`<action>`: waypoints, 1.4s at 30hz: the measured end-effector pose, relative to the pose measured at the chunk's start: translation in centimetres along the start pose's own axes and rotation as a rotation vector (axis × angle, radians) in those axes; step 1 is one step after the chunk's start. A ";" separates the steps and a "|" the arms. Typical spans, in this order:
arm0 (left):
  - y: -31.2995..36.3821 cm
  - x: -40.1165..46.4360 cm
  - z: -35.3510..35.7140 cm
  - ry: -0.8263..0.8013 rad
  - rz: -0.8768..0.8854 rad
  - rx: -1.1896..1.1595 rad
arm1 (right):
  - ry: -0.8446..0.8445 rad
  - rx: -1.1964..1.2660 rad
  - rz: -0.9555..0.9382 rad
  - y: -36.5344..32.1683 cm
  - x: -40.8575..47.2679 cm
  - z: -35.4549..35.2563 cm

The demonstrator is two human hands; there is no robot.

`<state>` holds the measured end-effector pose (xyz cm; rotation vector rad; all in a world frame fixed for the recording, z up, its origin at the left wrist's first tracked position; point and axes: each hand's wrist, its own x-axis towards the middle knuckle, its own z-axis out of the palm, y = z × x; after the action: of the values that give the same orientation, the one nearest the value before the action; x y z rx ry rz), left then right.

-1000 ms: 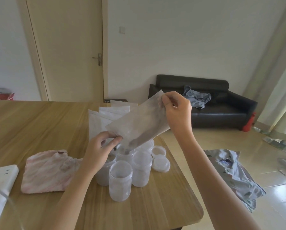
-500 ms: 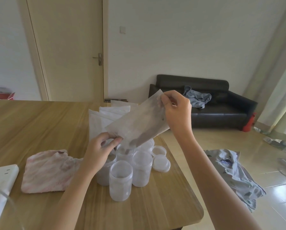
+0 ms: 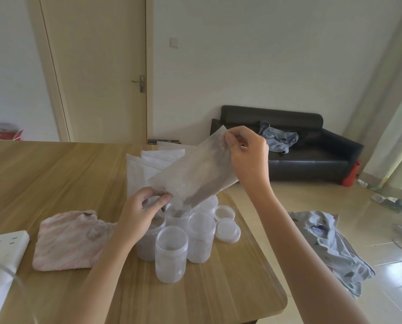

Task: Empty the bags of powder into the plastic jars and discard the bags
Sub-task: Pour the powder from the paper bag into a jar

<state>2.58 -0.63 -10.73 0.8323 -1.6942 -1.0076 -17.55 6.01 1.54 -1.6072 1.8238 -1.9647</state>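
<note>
The right hand [image 3: 248,157] pinches the upper corner of a translucent bag [image 3: 195,171], fingers curled, holding it tilted. The left hand [image 3: 140,212] pinches the bag's lower edge over an open plastic jar [image 3: 177,215]. Dark powder [image 3: 203,191] lies along the bag's low side. The jars cluster near the table's [image 3: 55,169] right edge.

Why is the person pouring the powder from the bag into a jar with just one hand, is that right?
Not quite. The head view shows two hands on the bag, not one. The right hand pinches its raised top corner, and the left hand grips its lower end. The rest is right: dark powder slides down the tilted bag into an open jar on the table.
</note>
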 end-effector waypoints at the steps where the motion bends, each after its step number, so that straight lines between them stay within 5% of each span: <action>1: 0.0 0.1 0.0 -0.002 0.001 0.004 | 0.005 0.000 0.000 0.0 0.0 0.0; 42: -0.6 0.0 -0.1 -0.008 -0.038 -0.025 | -0.026 -0.027 -0.024 -0.8 -0.2 0.1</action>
<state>2.78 -0.89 -11.28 0.8479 -1.6753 -1.0567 -16.91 6.32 1.97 -1.6622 1.8383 -1.9273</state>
